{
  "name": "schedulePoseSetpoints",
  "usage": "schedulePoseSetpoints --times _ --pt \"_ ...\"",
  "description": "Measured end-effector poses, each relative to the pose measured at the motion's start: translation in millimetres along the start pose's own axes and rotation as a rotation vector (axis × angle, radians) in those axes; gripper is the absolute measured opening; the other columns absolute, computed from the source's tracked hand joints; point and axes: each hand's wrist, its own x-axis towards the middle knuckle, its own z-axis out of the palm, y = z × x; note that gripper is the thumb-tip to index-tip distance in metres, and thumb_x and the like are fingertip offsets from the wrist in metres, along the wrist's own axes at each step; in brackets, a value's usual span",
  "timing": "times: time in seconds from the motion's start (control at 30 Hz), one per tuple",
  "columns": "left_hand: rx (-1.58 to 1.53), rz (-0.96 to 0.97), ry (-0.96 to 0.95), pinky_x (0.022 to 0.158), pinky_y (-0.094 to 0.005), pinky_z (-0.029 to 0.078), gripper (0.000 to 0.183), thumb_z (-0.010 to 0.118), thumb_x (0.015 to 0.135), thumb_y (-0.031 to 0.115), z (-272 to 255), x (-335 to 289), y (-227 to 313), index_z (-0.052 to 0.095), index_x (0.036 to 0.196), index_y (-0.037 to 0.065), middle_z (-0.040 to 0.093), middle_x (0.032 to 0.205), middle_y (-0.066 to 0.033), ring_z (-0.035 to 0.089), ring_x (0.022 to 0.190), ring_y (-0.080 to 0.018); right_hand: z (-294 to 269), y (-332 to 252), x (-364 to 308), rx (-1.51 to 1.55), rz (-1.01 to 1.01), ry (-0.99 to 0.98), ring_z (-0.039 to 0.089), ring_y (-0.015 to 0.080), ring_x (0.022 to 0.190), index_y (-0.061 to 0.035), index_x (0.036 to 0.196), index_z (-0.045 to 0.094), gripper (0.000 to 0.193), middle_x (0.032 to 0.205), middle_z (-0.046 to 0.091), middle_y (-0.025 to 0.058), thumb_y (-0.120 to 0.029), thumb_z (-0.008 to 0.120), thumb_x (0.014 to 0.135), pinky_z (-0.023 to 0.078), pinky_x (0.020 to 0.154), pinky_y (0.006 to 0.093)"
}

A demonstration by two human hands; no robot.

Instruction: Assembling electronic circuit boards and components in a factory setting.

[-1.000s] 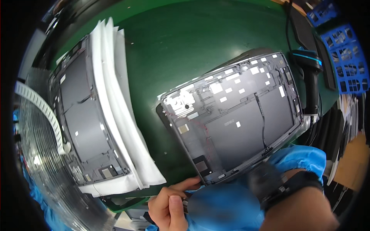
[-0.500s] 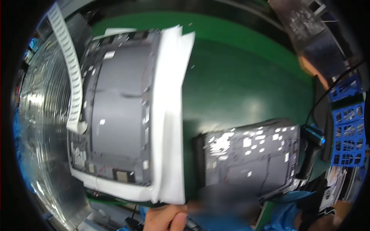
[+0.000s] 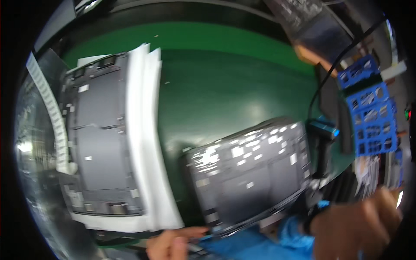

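A stack of dark grey laptop-like housings [image 3: 251, 190], dotted with small white stickers, lies tilted on the green table. At its near left corner is my left hand [image 3: 169, 245], thumb and forefinger apart, the forefinger stretched towards the corner; whether it touches is unclear. My right hand [image 3: 359, 221], smeared by motion, is at the lower right, nearest to the stack's right end, and its fingers cannot be made out. On the left, another dark grey housing [image 3: 102, 147] rests on white sheets [image 3: 149, 130]. A curling strip of white labels [image 3: 47, 95] hangs beside its left edge.
Beyond the stack's right end stands a black handheld scanner [image 3: 323, 143] with a blue light, near a black cable [image 3: 336, 65]. Blue plastic crates [image 3: 370, 110] sit further right. Shiny clear trays [image 3: 32, 173] are piled at the far left. The green table [image 3: 234, 86] spreads between.
The view has shifted, so the tabletop things sit further left. My right hand has come into clear sight at the lower right. My left forefinger now reaches towards the right-hand stack's corner.
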Motion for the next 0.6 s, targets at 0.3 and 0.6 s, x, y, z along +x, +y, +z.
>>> schedulePoseSetpoints --times 0.3,0.6 --pt "-0.344 -0.089 -0.069 0.069 -0.0274 0.055 0.010 0.054 0.097 -0.005 -9 -34 -37 0.063 0.094 -0.004 0.072 0.083 -0.0109 0.068 0.074 -0.0142 -18 80 -10 -1.859 0.559 1.044 0.070 0.0295 0.081 0.0035 0.100 0.070 0.020 0.094 0.070 0.0152 -0.001 0.077 0.082 0.056 0.072 0.0371" --pt "-0.898 -0.654 -0.834 0.070 -0.0187 0.048 0.051 0.062 0.100 0.021 8 -23 -24 0.044 0.141 -0.005 0.067 0.127 -0.0218 0.069 0.090 -0.0132 -28 84 -23 -1.979 0.581 0.894 0.067 0.0272 0.087 0.0011 0.103 0.070 0.025 0.098 0.068 0.0127 0.002 0.078 0.079 0.054 0.076 0.0355"
